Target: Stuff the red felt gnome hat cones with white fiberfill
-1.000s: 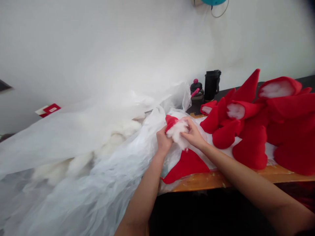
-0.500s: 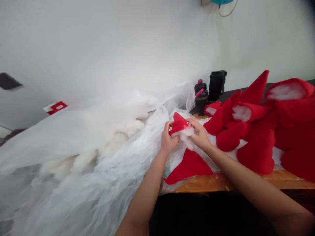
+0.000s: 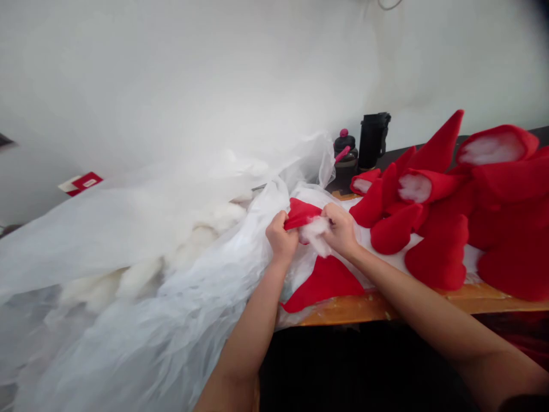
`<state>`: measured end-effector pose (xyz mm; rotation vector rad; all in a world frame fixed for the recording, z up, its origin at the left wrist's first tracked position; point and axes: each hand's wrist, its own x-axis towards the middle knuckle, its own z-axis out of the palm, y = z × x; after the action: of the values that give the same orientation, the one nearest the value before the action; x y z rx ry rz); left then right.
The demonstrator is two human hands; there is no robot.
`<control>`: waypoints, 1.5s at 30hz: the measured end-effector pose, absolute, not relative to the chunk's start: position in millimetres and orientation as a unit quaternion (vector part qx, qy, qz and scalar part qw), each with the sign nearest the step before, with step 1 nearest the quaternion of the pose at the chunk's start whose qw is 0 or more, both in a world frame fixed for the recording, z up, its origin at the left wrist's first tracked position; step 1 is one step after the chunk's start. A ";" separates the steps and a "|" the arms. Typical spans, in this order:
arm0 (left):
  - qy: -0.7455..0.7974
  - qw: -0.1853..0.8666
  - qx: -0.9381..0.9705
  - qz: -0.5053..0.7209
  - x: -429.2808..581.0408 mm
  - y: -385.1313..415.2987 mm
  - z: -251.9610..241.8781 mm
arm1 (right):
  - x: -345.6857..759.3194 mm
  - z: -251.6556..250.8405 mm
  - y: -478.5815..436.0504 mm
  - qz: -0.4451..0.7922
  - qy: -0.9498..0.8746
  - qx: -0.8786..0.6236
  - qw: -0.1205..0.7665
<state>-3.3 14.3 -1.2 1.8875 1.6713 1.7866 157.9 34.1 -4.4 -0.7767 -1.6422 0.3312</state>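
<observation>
Gripping soft, tapered red felt-like pouch (image 3: 302, 212) between our left hand (image 3: 282, 236) and right hand (image 3: 342, 229), fingers curled tight on its edges; fluffy white fibre stuffing (image 3: 315, 230) at our right fingertips; triangular red felt-like piece (image 3: 326, 286) below both.

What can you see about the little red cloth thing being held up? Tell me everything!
The little red cloth thing looks soft, like felt, with a peak at its upper left and an open edge below. White fluff bulges out at the opening; how much is inside is hidden. The left grip pinches its left side, while the right grip is at its right edge, against the fluff. It's over the table, just beyond another red piece.
</observation>
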 end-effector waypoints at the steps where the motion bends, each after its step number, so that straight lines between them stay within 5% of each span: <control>1: 0.536 0.039 0.617 0.575 -4.5 14.8 -0.4 | 158.7 -3.3 35.8 0.161 -0.720 -0.324 0.593; 8: 0.402 0.210 0.701 0.551 1.6 15.7 0.5 | 164.0 0.9 41.7 0.280 -0.670 -0.344 0.595; 15: 0.456 0.181 0.674 0.552 2.5 17.2 -4.5 | 157.8 0.6 33.7 0.265 -0.696 -0.343 0.572; 22: 0.538 0.006 0.597 0.596 -7.8 18.7 -3.6 | 150.1 -9.2 26.5 0.187 -0.727 -0.338 0.568; 28: 0.495 0.026 0.649 0.577 -2.5 18.2 -6.0 | 158.9 1.0 35.9 0.177 -0.764 -0.283 0.552; 37: 0.329 0.056 0.781 0.528 18.7 3.8 0.3 | 162.0 -1.2 37.3 0.198 -0.632 -0.396 0.635; 45: 0.475 0.033 0.646 0.597 7.1 12.2 -3.0 | 159.2 4.2 29.4 0.169 -0.679 -0.334 0.632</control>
<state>7.1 12.2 -3.0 1.9866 1.4623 1.8371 159.2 29.4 4.2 -0.7655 -1.5530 0.3861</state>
